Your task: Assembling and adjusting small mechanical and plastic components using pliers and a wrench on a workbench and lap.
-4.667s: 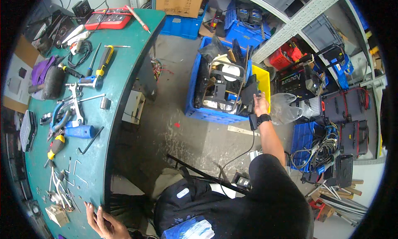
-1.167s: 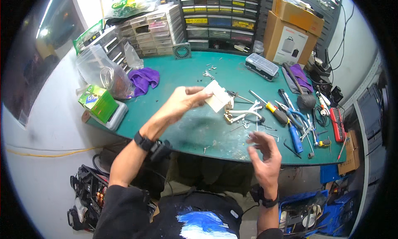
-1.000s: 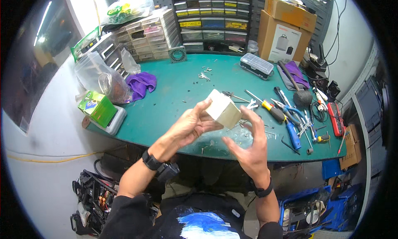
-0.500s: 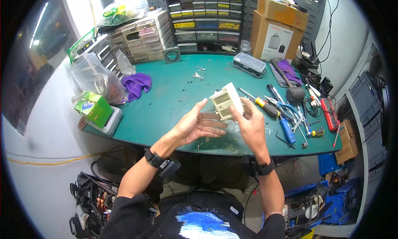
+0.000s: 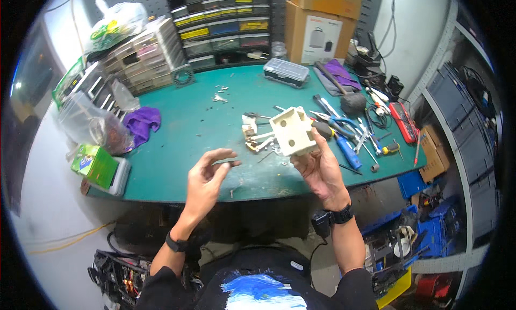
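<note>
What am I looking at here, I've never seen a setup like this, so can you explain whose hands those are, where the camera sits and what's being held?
There's no machine: these are a person's two bare hands. The view comes from a wide camera worn on the head, looking down, so straight edges bend toward the rim and left in the picture is the person's left.

The right hand holds up a cream plastic block with round holes in it. The left hand is apart from it, fingers curled; I can't tell whether it pinches something small.

On the green table lie a black mallet, a red meter, a clear-lidded case and, to the left, a purple cloth.
</note>
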The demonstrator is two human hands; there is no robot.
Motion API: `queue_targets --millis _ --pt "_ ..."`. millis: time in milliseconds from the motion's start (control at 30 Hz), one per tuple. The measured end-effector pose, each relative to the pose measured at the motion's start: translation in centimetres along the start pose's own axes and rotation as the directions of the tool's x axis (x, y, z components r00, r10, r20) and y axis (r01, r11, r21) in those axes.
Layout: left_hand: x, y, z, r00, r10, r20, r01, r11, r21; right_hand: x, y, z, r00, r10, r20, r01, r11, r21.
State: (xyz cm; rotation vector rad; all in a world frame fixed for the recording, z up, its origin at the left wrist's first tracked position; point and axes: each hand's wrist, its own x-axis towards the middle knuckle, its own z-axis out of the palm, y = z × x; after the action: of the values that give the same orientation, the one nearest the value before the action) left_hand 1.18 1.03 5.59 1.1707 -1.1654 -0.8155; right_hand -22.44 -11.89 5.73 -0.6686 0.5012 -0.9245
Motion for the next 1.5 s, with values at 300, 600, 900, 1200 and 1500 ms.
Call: queue_targets --millis 300,600,900,1200,1500 --pt "-1.7 -2.7 -1.4 0.918 0.392 -0.058 -0.27 0.728 0.63 -7.4 -1.5 -9.9 0.987 -0.155 0.042 0.135 0.943 0.304" --pt "-1.8 -7.0 -2.2 0.884 0.467 -0.03 -0.282 0.583 0.762 -20.5 -0.6 -22.8 0.856 -0.396 -0.332 0.441 0.895 0.069" --pt "-0.5 -6.0 0.3 0.729 0.641 0.243 -0.526 0.296 0.797 -32.8 13.2 -34.8 0.529 0.064 -0.846 0.077 0.989 0.123" --pt "0.2 -5.9 1.0 0.756 0.578 0.308 -0.537 0.279 0.796 -39.3 18.1 -42.1 0.119 0.057 -0.991 0.487 0.867 0.108" --pt "-0.1 -5.6 1.9 0.784 0.58 0.221 -0.436 0.261 0.862 -39.0 10.8 -50.9 -0.046 -0.118 -0.992 0.808 0.579 -0.106"
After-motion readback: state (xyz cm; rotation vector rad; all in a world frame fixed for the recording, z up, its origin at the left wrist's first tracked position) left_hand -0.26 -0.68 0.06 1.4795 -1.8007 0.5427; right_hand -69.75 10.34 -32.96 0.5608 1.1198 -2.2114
